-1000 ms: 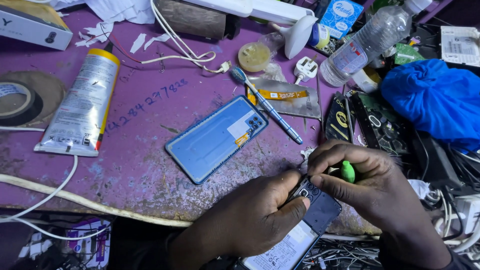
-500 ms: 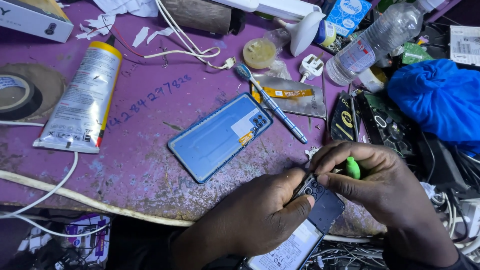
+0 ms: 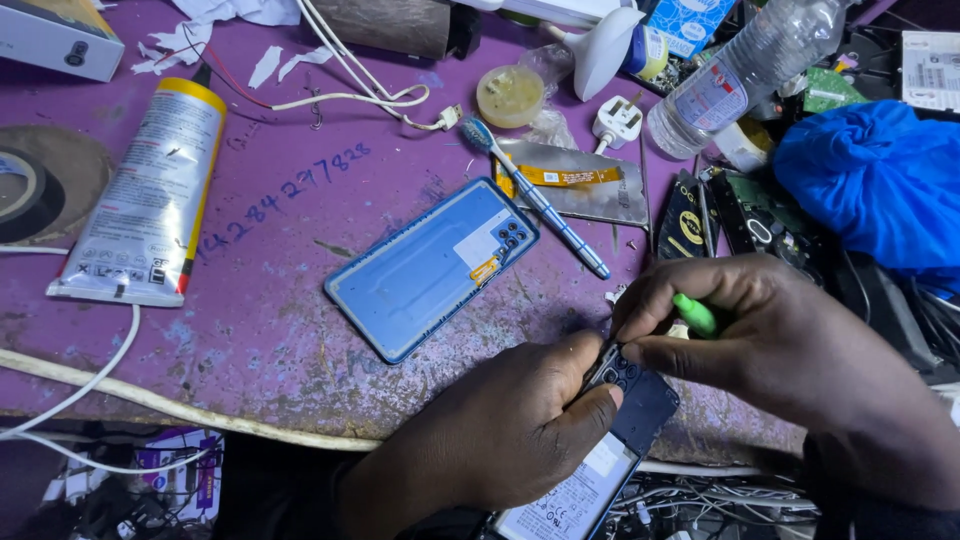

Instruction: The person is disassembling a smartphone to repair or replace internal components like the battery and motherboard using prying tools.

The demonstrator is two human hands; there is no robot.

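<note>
Left hand (image 3: 510,430) grips opened phone (image 3: 625,415) at bench (image 3: 280,330) edge; right hand (image 3: 770,345) fingers pinch green tool (image 3: 695,315) at its camera end. Risk: tool slips, gouges board; phone drops off the edge.

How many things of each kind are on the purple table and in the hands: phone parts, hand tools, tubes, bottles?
Phone parts: 2, the blue back cover on the table and the opened phone in the left hand.
Hand tools: 2, the blue toothbrush and the green-handled tool in the right hand.
Tubes: 1, the yellow-capped tube.
Bottles: 1, the clear bottle.
Total: 6.
</note>
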